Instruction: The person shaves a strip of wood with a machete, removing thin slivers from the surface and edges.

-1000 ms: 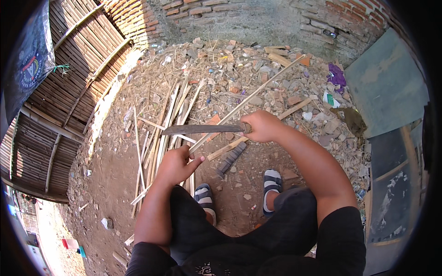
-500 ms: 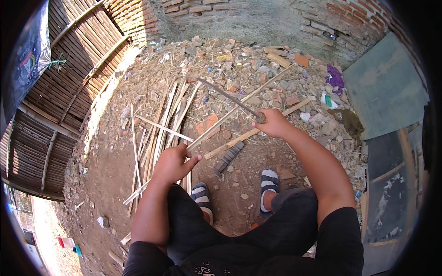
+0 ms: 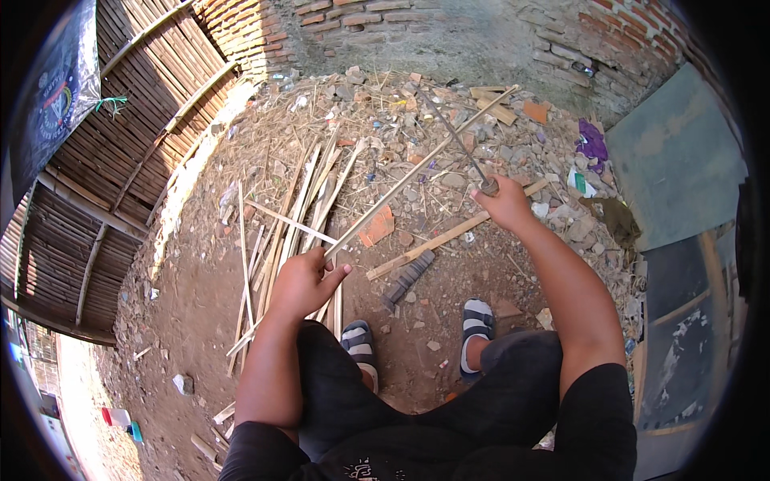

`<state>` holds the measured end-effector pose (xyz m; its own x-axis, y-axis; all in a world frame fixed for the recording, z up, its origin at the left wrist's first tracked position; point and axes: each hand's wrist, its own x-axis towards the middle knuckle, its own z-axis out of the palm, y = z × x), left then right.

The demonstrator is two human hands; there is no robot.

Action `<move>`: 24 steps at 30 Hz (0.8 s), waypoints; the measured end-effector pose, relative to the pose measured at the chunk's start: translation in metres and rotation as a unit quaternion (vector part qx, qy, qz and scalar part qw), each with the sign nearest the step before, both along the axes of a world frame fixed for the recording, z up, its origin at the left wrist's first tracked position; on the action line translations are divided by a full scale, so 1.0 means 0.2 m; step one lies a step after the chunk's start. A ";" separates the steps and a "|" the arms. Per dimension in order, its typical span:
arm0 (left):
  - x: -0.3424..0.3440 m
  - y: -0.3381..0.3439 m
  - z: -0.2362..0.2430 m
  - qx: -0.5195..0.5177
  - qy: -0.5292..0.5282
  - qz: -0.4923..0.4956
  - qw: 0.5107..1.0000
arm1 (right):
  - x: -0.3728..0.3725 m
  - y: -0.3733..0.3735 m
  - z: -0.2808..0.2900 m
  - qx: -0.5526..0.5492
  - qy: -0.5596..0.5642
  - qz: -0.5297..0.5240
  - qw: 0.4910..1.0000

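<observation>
My left hand (image 3: 298, 285) is closed around the near end of a long, pale bamboo or wood strip (image 3: 385, 200), which slants up to the far right. In my right hand (image 3: 508, 205) is the handle of a machete (image 3: 455, 138), a long, narrow, dark blade. The blade points away and to the left, crossing the strip toward its far end; whether they touch I cannot tell. Beneath and beside my left hand lies a loose pile of similar strips (image 3: 298, 212) on the ground.
A wooden batten (image 3: 449, 232) and a dark ridged block (image 3: 409, 279) lie before my feet. Rubble and broken brick (image 3: 377, 226) cover the ground up to a brick wall (image 3: 449, 36). Woven bamboo panels (image 3: 160, 80) stand at left, a grey-green board (image 3: 674, 156) at right.
My right hand has moved to the right and a little farther away, and the machete's tip has swung right along the strip. My left hand keeps its hold on the strip.
</observation>
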<state>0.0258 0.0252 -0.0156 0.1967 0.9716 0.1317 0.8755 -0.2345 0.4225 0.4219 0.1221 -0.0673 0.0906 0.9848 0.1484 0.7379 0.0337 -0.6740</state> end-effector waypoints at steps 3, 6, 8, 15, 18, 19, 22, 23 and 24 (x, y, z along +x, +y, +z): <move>0.03 0.00 0.01 -0.023 -0.007 -0.006 1.000 | 0.02 0.01 -0.07 0.029 -0.006 -0.034 0.999; 0.06 0.01 0.04 -0.059 0.009 0.013 0.998 | -0.11 -0.02 0.00 -0.032 -0.002 0.066 0.997; 0.05 0.00 0.04 -0.062 0.011 0.018 0.998 | -0.22 -0.06 0.06 -0.065 -0.003 0.165 0.984; 0.03 -0.01 0.02 -0.079 0.016 -0.009 0.997 | -0.37 -0.11 0.15 0.019 -0.202 0.284 0.937; 0.02 -0.02 0.05 -0.072 0.022 0.001 0.997 | -0.20 -0.01 0.15 -0.025 -0.124 0.185 0.975; 0.00 -0.02 0.06 -0.061 0.039 0.007 0.997 | -0.15 0.01 0.16 -0.051 -0.072 0.133 0.987; 0.04 0.00 0.05 -0.067 0.039 -0.006 0.997 | 0.06 0.07 -0.06 0.091 -0.017 -0.034 0.995; 0.04 -0.01 0.05 -0.077 0.035 -0.006 0.996 | 0.06 0.06 -0.04 0.054 -0.021 -0.025 0.998; 0.05 -0.01 0.05 -0.073 0.036 -0.008 0.997 | 0.06 0.04 -0.03 0.017 -0.025 -0.016 0.999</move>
<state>0.0361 0.0231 -0.0055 0.2163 0.9760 -0.0266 0.9016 -0.1892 0.3890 0.4333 0.1305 -0.0734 0.1144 0.9758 0.1862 0.7719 0.0307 -0.6350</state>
